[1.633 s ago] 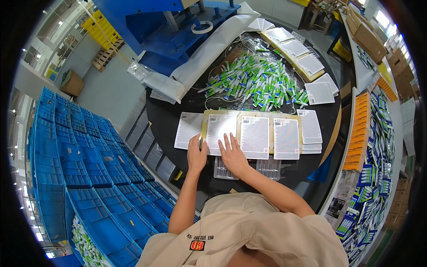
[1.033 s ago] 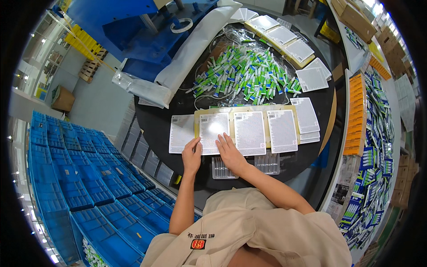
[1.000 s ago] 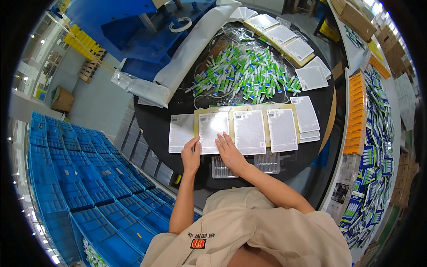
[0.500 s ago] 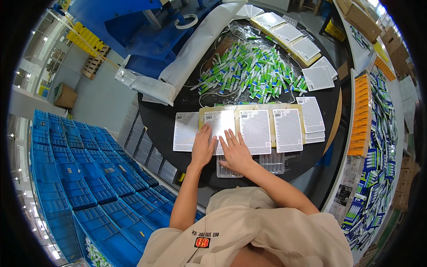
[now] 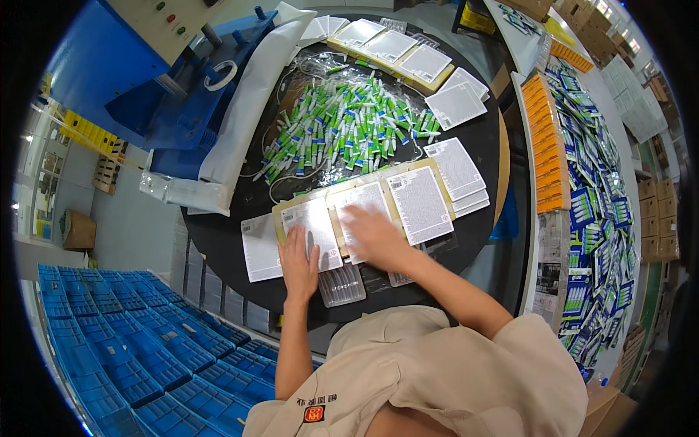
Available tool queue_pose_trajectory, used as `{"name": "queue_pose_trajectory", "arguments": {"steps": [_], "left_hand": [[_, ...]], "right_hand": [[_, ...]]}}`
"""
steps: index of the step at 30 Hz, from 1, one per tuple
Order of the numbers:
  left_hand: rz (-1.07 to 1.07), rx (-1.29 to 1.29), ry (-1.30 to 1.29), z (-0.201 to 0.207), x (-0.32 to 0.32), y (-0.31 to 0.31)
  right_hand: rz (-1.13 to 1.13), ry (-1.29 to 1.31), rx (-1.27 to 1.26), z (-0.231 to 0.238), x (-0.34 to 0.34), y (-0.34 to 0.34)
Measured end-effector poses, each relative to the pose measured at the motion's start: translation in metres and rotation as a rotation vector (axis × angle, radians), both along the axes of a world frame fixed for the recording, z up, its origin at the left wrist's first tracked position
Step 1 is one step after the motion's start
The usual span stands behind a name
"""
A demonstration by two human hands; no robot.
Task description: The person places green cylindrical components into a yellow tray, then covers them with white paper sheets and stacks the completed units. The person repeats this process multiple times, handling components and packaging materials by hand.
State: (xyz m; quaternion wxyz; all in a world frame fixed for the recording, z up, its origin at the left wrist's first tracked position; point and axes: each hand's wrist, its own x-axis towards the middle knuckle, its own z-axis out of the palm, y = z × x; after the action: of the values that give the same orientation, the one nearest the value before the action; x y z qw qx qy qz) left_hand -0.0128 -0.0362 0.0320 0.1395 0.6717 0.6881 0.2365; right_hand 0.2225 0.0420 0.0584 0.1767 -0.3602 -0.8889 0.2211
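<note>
My left hand [image 5: 298, 264] lies with fingers stretched over the lower part of a white printed card [image 5: 312, 218], the leftmost of three on a yellow tray [image 5: 438, 182]. My right hand [image 5: 375, 239], smeared by motion, is over the lower part of the middle card [image 5: 370, 195]; its fingers cannot be made out. The right card [image 5: 421, 205] lies uncovered. Another card [image 5: 259, 249] rests at the tray's left end, partly under it. Clear plastic blister trays [image 5: 342, 285] stick out below the tray, near the table's front edge.
A heap of green-and-white tubes [image 5: 335, 124] covers the middle of the round black table [image 5: 218, 247]. Behind it stands another yellow tray with cards [image 5: 393, 45]. A blue machine [image 5: 131, 87] is at the left, blue crates [image 5: 145, 342] below it, and packed blister cards [image 5: 590, 218] at the right.
The head view has turned, so the table appears shifted left and tilted. My right hand has moved onto the middle card and is blurred. My left hand stays flat on the left card.
</note>
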Motion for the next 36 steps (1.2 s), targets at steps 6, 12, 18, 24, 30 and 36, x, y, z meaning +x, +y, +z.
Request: {"name": "queue_pose_trajectory", "arguments": {"steps": [6,12,18,24,30,36], "left_hand": [[-0.066,-0.095,0.28,-0.006,0.046,-0.013],[-0.112,-0.134,0.322,-0.006,0.037,-0.005],[0.051,-0.018,0.112,0.017,0.019,-0.007],[0.73,0.559,-0.486,-0.013,-0.002,-0.069],[1.393,0.596,-0.997,-0.093,-0.052,-0.136],[1.621,0.516,-1.18,-0.154,-0.052,-0.19]], "right_hand": [[-0.261,-0.299,0.045,-0.032,0.103,0.024],[-0.333,-0.285,0.203,-0.054,0.091,0.037],[-0.644,0.344,0.261,-0.041,0.165,0.077],[-1.528,1.096,-0.696,-0.144,0.365,0.124],[-1.473,1.126,-0.707,-0.186,0.367,0.089],[-1.478,1.112,-0.606,-0.16,0.255,-0.056]]}}
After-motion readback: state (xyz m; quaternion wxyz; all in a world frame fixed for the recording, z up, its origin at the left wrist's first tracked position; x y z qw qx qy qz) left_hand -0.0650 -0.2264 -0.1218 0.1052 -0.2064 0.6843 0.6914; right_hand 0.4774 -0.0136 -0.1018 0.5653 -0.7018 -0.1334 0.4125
